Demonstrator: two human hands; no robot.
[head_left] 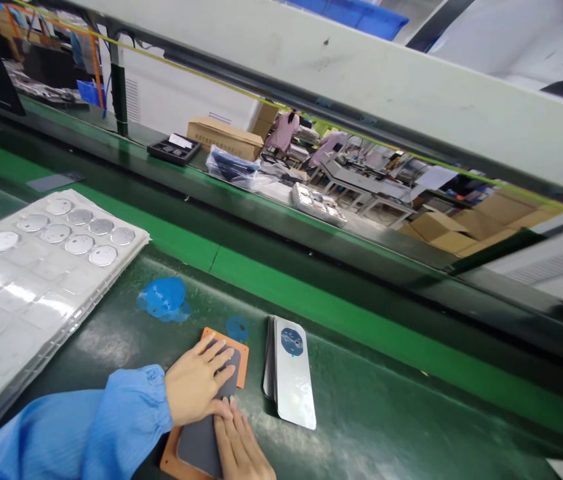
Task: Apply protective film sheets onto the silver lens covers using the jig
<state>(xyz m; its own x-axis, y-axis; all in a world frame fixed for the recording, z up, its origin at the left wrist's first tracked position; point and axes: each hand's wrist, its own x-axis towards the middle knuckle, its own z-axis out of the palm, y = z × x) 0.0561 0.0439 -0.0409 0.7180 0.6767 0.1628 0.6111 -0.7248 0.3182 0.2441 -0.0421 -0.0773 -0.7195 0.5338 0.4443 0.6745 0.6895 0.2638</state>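
Note:
My left hand (195, 385), in a blue sleeve, lies flat with fingers stretched over a dark grey panel (202, 437) that sits in an orange jig (241, 363) on the green bench. Below it my right hand (238, 443) presses its fingers flat on the same panel's right edge. A stack of silvery phone-back panels (292, 387) with a blue round sticker on top lies just right of the jig. Peeled blue film pieces (164, 299) lie beyond the jig.
A clear plastic tray (21, 287) with several round metal discs (80, 244) fills the left. Behind runs a green conveyor strip (311, 297), then a shelf with a black tray (174, 149), a cardboard box (224, 137) and bagged parts. Other people work far off.

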